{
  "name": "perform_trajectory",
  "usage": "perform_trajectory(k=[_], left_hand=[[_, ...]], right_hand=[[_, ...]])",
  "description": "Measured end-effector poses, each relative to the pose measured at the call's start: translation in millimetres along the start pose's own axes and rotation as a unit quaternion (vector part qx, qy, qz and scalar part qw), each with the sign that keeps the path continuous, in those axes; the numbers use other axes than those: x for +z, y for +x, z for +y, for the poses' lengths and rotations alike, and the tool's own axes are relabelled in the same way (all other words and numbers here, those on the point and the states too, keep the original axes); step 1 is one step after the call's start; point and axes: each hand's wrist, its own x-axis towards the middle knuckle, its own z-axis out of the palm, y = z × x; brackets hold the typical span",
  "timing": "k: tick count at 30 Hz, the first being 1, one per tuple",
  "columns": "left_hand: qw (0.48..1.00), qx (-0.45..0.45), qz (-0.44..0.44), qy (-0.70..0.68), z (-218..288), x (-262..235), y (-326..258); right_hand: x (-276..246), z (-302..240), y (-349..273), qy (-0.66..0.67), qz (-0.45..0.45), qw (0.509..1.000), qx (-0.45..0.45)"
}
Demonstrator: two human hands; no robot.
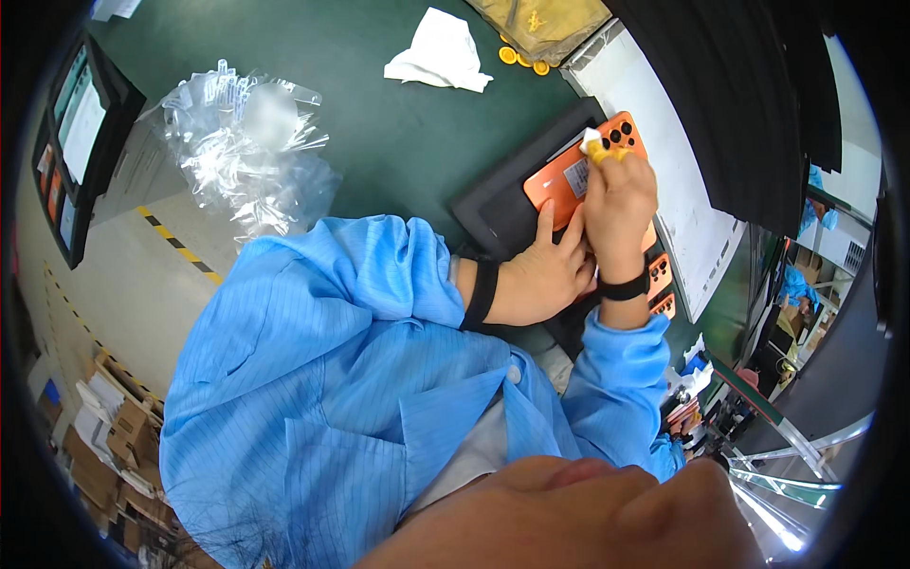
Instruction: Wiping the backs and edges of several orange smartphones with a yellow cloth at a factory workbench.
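An orange phone with black camera lenses and a white label lies back side up on a black pad. My left hand rests at its near edge, fingers stretched out and apart, fingertips touching the phone. Yellow covers sit on the fingertips of my right hand. That hand is closed, pinching a small white wipe against the phone's back beside the lenses. More orange phones lie to the right of my right wrist, partly hidden by it.
The green table carries a heap of clear plastic film at left and a crumpled white cloth at the back. Yellow finger covers lie near a brownish-yellow bag. A white board borders the phones; a screen stands far left.
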Motion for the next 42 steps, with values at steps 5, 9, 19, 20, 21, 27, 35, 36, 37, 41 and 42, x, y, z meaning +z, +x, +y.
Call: perform_trajectory(k=[5, 9, 19, 20, 21, 27, 35, 36, 37, 41, 42], left_hand=[[1.000, -0.006, 0.004, 0.031, 0, -2, -1], [1.000, -0.008, -0.004, 0.014, -1, -2, 0], [1.000, -0.004, 0.010, 0.024, 0, -1, -1], [1.000, -0.004, 0.010, 0.023, -1, -2, -1], [1.000, -0.003, -0.002, 0.025, -2, -4, -2], [1.000, -0.003, -0.009, 0.030, 0, -2, 1], [1.000, 0.009, -0.025, 0.013, -2, -3, -1], [0.999, 0.007, -0.034, 0.004, -3, -4, 0], [0.999, 0.005, -0.044, 0.007, -3, -4, -1], [1.000, 0.005, -0.024, 0.013, -2, 1, -1], [0.999, 0.009, -0.027, 0.015, -2, 1, -1]], right_hand=[[-5, 22, 27, -0.103, 0.016, 0.994, 0.018], [9, 51, 34, -0.034, 0.061, 0.994, 0.087], [-5, 34, 18, -0.124, 0.022, 0.985, 0.117], [-3, 35, 19, -0.125, 0.021, 0.985, 0.117], [-2, 35, 20, -0.118, 0.020, 0.986, 0.116], [-10, 2, -9, -0.050, -0.012, 0.989, 0.141], [-2, 26, 13, -0.099, 0.032, 0.987, 0.124], [-10, 17, 12, -0.073, -0.032, 0.987, 0.139], [-13, 10, 7, -0.028, -0.049, 0.986, 0.158], [-32, 4, -15, 0.121, -0.042, 0.961, 0.245], [-35, 9, -22, 0.146, -0.028, 0.956, 0.254]])
